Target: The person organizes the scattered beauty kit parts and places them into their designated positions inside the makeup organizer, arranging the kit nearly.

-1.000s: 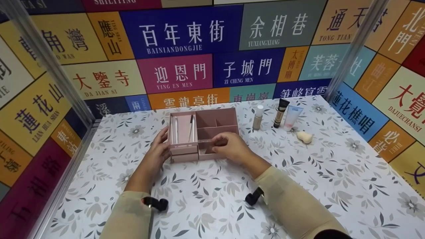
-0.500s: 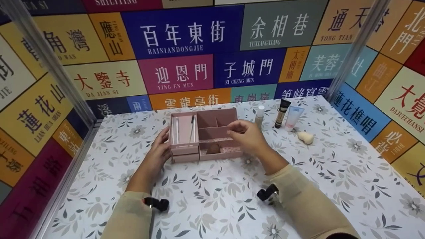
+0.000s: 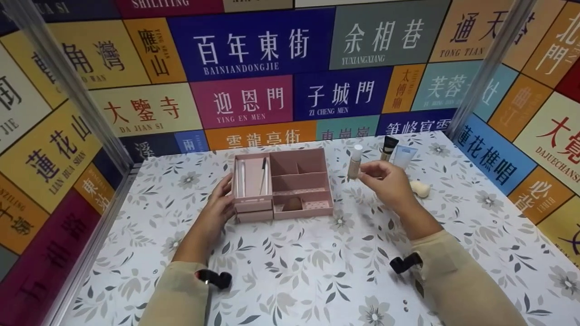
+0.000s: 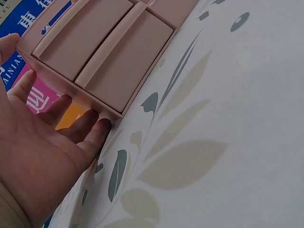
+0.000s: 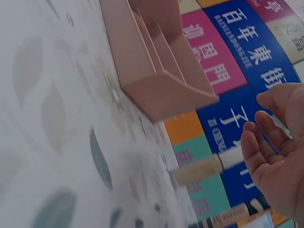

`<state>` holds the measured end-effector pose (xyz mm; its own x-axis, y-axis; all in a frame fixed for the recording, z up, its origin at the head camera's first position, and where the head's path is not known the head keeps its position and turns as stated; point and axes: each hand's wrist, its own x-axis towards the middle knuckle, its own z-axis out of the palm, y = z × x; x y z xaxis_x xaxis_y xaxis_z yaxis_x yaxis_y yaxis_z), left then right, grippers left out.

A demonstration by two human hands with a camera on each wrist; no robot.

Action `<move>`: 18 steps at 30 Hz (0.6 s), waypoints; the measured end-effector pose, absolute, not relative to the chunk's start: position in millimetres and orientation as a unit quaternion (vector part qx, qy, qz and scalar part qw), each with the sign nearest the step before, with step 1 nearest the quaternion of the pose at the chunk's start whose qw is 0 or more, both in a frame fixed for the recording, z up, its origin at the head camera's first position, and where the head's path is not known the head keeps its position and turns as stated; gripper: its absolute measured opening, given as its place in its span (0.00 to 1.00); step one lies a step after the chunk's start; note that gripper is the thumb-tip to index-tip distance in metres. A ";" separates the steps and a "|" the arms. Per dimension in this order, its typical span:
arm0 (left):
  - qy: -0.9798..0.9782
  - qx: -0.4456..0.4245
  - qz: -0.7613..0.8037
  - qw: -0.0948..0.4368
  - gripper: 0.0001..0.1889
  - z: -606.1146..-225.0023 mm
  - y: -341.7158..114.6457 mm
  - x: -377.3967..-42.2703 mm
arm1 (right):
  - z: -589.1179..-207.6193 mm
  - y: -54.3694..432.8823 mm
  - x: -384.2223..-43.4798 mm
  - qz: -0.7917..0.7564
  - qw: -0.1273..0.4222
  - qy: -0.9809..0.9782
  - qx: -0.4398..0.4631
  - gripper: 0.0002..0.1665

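A pink desk organizer (image 3: 299,183) stands on the table, with drawers (image 4: 126,59) low on its left. A brown makeup sponge (image 3: 292,204) lies in its front compartment, and slim pen-like sticks (image 3: 263,174) lie in its upper left tray. Against the organizer's left side rest the fingertips of my left hand (image 3: 219,203), loosely bent. My right hand (image 3: 387,183) is beside a small white-capped bottle of beige liquid (image 3: 353,165). In the right wrist view that hand's fingers (image 5: 254,149) are apart and bent around nothing, close to the bottle's cap.
Behind my right hand stand a black-capped tube (image 3: 389,147) and a pale blue tube (image 3: 404,155). A cream makeup sponge (image 3: 421,189) lies near them, partly covered by the hand. A wall of coloured name panels (image 3: 249,40) borders the floral-patterned tabletop (image 3: 294,271).
My right hand has left the organizer's front compartment and moved right to the bottle; the brown sponge now shows in that compartment. The left hand has stayed at the organizer's side.
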<state>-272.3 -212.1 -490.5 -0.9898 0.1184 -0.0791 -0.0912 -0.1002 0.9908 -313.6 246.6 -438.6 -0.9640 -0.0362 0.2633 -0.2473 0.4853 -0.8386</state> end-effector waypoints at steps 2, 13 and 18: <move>0.667 0.008 0.741 0.072 0.32 -489.6 -212.1 -272.2 | -438.4 259.0 -312.9 0.494 0.109 -0.860 0.071 0.20; 0.667 0.019 0.742 0.070 0.35 -487.0 -211.5 -271.7 | -436.5 314.8 -314.8 0.502 0.095 -0.859 -0.019 0.29; 0.667 0.019 0.742 0.068 0.35 -488.0 -211.6 -271.7 | -439.8 331.4 -322.3 0.516 0.059 -0.852 -0.072 0.34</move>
